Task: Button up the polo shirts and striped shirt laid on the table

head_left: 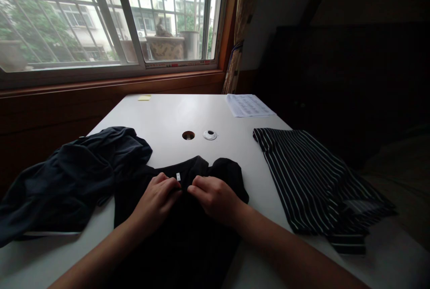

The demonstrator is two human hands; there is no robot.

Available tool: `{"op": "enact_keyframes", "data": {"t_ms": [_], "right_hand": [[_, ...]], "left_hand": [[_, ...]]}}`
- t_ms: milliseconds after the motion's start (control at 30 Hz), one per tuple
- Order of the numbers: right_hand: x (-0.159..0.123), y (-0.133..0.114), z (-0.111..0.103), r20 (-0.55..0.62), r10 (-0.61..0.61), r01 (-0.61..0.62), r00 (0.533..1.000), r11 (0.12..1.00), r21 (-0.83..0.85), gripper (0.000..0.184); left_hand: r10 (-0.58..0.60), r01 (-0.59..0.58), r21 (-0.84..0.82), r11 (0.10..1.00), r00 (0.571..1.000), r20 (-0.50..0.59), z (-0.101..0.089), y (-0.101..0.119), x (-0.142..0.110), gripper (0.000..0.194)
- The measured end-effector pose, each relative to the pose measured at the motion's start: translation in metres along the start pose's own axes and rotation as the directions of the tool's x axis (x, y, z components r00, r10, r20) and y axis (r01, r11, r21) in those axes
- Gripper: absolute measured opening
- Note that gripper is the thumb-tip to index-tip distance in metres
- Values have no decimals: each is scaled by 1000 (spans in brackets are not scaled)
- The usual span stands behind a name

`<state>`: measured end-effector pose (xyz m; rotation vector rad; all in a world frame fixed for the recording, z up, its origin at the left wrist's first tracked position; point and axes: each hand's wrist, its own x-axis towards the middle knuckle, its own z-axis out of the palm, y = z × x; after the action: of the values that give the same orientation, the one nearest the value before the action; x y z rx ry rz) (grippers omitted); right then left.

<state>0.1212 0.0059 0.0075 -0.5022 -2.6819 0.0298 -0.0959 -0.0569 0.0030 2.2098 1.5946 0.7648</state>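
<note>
Pinching limp black cloth (pixel 181 239) are left hand (pixel 157 197) and right hand (pixel 217 199); each grip closed.

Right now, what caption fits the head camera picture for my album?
Left hand and right hand on a black garment, striped garment at right.

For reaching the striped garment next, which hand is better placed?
Probably the right hand: it is nearer the striped garment than the left hand, though both seem to pinch the black garment.
</note>
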Motion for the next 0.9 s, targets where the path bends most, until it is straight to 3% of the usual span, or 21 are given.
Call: {"op": "enact_keyframes", "data": {"t_ms": [200,333,467,767,900], "right_hand": [[1,-6,-7,132,6,7,991,995,-99,16],[0,-7,-7,140,24,-10,990,995,-97,17],[-2,-5,-4,79,6,-1,997,998,-69,20],[-4,-2,1,-145,-65,68,987,997,22,16],[-4,-2,-1,-231,-58,70,971,996,46,13]], "left_hand": [[58,-59,39,997,998,29,0,2,0,15],[134,-137,51,989,989,58,-4,9,1,12],[195,-200,74,977,978,73,-3,10,0,16],[274,-270,106,957,962,-19,3,4,-2,6],[284,-283,24,959,954,-100,2,9,-3,5]]}}
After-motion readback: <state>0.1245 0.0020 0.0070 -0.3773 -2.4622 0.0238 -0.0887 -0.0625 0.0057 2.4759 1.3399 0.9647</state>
